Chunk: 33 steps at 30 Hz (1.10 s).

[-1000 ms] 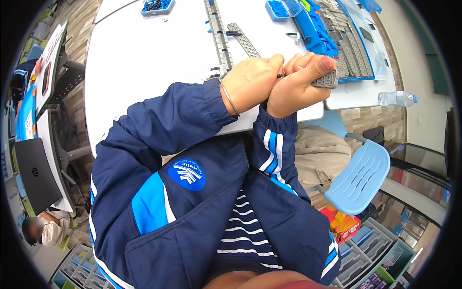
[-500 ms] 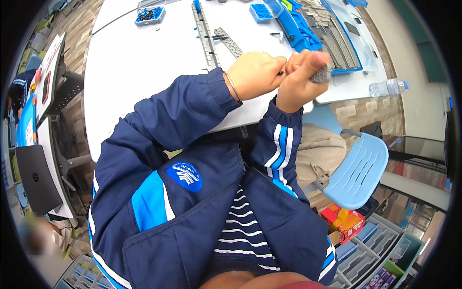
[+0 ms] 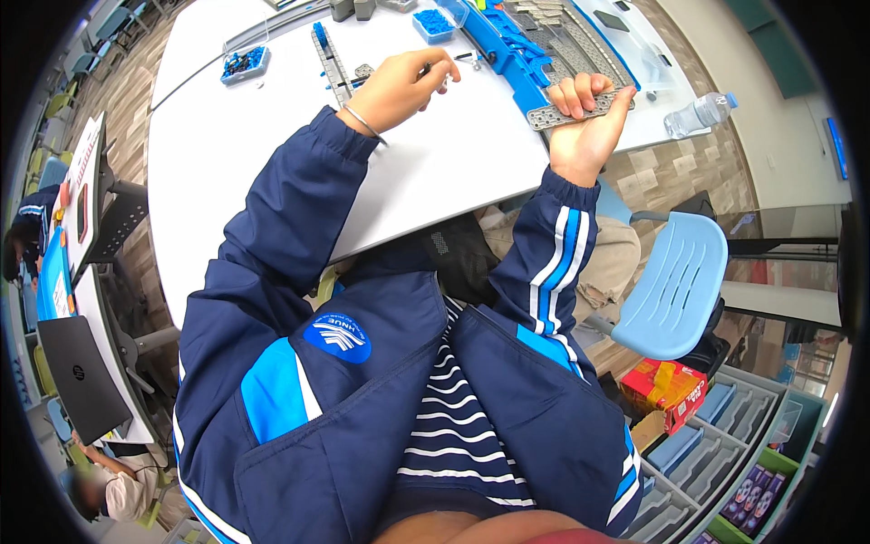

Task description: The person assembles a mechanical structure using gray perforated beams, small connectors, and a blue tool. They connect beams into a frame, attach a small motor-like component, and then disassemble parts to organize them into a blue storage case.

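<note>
My right hand (image 3: 587, 122) is raised over the table's right side, its fingers curled over a light grey perforated building plate (image 3: 547, 118) that lies across the palm. My left hand (image 3: 399, 91) hovers farther left with bent fingers close together. A small dark bit shows by its fingertips, too small to name. Just beyond the left hand lies a long grey beam (image 3: 333, 62) with a blue end and black pins. Part of another grey perforated piece (image 3: 363, 71) shows beside that beam, mostly hidden by my left hand.
A blue tray (image 3: 523, 95) of grey plates and beams stands at the back right. Two clear boxes hold small parts: blue ones (image 3: 435, 27) and black-and-blue ones (image 3: 245, 65). A water bottle (image 3: 700, 116) lies near the right edge. A light blue chair (image 3: 672, 286) stands to the right.
My hands were together around the grey plate. They have come apart: the left moved left, while the right has turned palm up, showing the plate. The view has shifted.
</note>
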### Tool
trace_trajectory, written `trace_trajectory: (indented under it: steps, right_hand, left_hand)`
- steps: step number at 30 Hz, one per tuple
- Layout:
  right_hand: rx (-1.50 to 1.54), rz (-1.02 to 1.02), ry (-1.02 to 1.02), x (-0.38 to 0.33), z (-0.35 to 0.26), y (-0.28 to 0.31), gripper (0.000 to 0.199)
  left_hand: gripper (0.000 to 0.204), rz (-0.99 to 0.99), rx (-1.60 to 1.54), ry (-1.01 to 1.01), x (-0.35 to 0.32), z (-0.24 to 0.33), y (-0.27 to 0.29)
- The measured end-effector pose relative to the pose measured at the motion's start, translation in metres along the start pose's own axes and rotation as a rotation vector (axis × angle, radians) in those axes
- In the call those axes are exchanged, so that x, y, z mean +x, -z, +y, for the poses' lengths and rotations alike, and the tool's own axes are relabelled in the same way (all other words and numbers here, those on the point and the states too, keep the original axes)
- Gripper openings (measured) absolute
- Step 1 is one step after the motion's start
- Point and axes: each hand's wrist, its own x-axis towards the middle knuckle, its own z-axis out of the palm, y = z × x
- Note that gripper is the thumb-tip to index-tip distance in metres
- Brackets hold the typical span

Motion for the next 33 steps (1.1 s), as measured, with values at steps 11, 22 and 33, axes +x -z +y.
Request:
trace_trajectory:
  steps: [11,22,33]
  right_hand:
    - [-0.310,0.269,-0.030,-0.012,0.014,-0.009,0.059]
    - [-0.689,0.549,0.065,-0.009,-0.057,0.046,0.018]
    - [-0.765,0.504,0.261,0.036,-0.064,0.075,0.025]
  left_hand:
    - [0.041,-0.316,-0.375,0.476,-0.003,-0.016,-0.002]
    - [0.026,-0.467,-0.439,0.404,-0.011,-0.012,0.009]
    - [0.032,-0.463,-0.577,0.425,-0.011,0.001,0.018]
